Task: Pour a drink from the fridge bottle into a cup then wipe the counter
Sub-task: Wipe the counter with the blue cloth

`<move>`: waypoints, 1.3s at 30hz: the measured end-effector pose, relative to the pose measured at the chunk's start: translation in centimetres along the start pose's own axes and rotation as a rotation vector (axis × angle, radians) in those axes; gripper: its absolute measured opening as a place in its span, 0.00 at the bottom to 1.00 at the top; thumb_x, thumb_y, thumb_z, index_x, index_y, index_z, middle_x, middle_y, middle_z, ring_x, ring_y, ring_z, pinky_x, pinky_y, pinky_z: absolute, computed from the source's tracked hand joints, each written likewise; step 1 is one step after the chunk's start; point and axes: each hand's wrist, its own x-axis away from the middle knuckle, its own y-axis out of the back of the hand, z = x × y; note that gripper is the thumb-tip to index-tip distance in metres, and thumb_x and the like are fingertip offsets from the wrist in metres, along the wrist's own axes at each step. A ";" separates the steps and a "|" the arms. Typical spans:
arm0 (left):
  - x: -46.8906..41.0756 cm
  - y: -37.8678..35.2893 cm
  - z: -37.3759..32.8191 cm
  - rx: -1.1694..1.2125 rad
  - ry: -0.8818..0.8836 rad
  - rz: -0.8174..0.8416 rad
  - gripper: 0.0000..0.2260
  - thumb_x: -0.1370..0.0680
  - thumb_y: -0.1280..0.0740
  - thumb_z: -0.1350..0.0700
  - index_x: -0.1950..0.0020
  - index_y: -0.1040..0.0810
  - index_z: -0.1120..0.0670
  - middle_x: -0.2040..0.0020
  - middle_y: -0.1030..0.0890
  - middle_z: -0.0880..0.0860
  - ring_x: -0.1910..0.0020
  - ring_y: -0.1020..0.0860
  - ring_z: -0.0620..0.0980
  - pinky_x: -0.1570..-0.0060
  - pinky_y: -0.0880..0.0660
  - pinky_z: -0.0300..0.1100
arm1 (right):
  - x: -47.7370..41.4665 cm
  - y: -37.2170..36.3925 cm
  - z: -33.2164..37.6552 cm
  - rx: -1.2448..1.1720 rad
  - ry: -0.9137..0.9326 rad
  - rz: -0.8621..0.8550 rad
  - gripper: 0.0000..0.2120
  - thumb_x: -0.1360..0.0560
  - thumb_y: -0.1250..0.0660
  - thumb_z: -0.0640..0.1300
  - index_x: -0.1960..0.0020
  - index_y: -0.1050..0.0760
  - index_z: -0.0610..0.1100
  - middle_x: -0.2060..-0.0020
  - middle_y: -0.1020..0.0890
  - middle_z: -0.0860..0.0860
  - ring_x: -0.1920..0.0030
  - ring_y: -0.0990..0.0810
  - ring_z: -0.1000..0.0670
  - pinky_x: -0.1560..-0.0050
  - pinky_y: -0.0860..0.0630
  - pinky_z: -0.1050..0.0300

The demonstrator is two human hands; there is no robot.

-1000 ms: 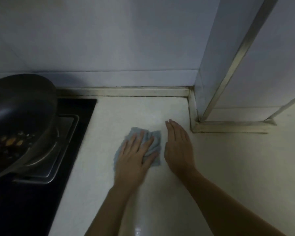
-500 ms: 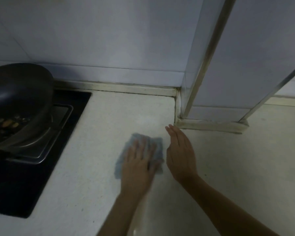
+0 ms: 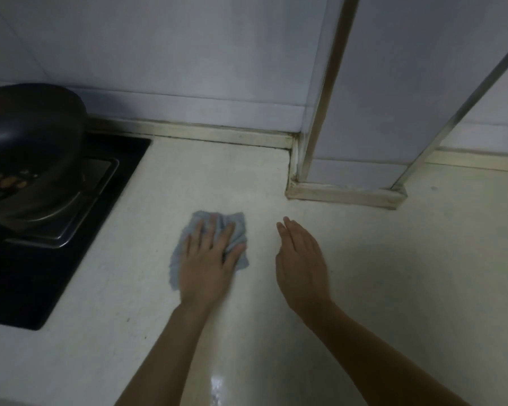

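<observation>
The cloth [image 3: 237,227] is pressed on the counter [image 3: 408,273] by the left hand [image 3: 207,262], fingers straight. The right hand [image 3: 301,259] is held loose, empty. Pouring is judged done; only wiping seems left.

A dark pan [image 3: 27,133] holding bits of food sits on the black stove [image 3: 41,273]. A tiled wall [image 3: 173,48] stands behind, beside a metal-edged column [image 3: 379,83].

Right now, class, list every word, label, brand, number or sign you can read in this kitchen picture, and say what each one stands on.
None: no text can be read anywhere. The cloth under the left hand, the wok, the hob, the counter and the wall tiles show no markings in this dim view.
</observation>
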 end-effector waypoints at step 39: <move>12.9 3.7 19.3 -0.347 -0.119 -0.020 0.19 0.23 0.35 0.61 0.32 0.26 0.58 0.27 0.32 0.65 0.27 0.38 0.70 0.32 0.37 0.67 | 12.5 2.2 6.3 0.010 -0.088 -0.091 0.23 0.23 0.49 0.40 0.31 0.29 0.36 0.34 0.26 0.40 0.32 0.27 0.42 0.31 0.33 0.48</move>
